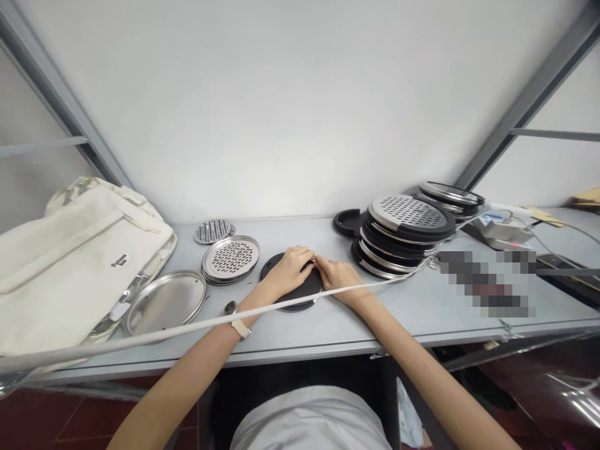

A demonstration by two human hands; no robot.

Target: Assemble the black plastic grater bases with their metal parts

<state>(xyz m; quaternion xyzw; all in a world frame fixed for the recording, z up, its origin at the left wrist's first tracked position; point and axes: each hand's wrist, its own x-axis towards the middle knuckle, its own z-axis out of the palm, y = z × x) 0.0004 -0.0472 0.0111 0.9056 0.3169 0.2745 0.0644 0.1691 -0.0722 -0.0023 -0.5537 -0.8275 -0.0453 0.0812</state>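
Observation:
A black round plate [300,301] lies on the table in front of me, largely covered by my hands. My left hand [293,269] reaches across its top, fingers closed at the plate's upper right edge. From the right, my right hand [340,280] pinches the same edge, and its fingertips meet those of the left. What lies between the fingertips is hidden. Beside the plate on the left is a small stack of round metal grater discs [232,257]. To the right rises a stack of black-rimmed grater discs [407,215], its top disc perforated.
Plain metal discs [166,303] lie near a cream bag [84,262] on the left. Smaller grater discs [213,231] and a notched black ring [347,220] are at the back. A pale cord [262,310] crosses the view before my forearms. Another disc stack [452,195] stands far right.

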